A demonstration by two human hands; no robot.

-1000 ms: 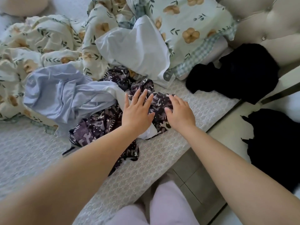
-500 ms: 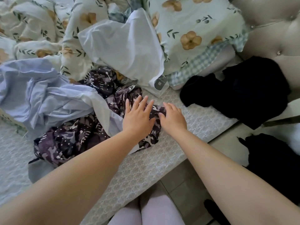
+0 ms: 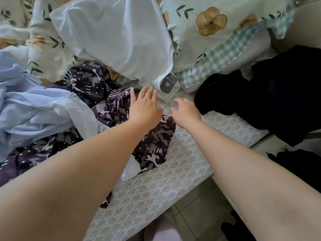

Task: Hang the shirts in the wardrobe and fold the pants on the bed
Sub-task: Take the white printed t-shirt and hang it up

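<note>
A dark purple camouflage-print garment lies crumpled on the patterned bed cover. A light blue shirt is heaped over its left part. A white garment with a grey tag lies further back. My left hand is spread with straight fingers over the camouflage garment's far edge. My right hand hovers just right of that garment, fingers loosely bent, holding nothing. A black garment lies at the right on the bed's edge.
A floral quilt with a checked border is bunched along the back. More black cloth lies on the tiled floor at the right. The bed's edge runs diagonally below my arms.
Both hands have moved forward past the camouflage garment's edge toward the white garment. The right hand has left the print fabric. The view has moved closer.
</note>
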